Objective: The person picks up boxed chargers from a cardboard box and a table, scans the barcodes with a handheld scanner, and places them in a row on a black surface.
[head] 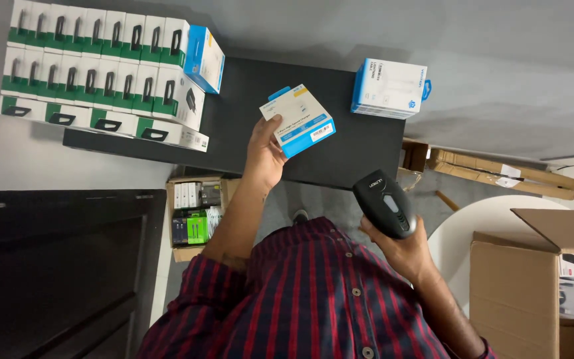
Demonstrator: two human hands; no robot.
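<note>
My left hand point(265, 154) fingers grip a small white and blue cardboard box point(298, 119) label-up, so the black plastic scanner point(384, 203) in my right hand point(403, 251) faces it.

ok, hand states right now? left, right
Left hand: closed, holding a small white-and-blue product box.
Right hand: closed, holding a black handheld barcode scanner.
</note>
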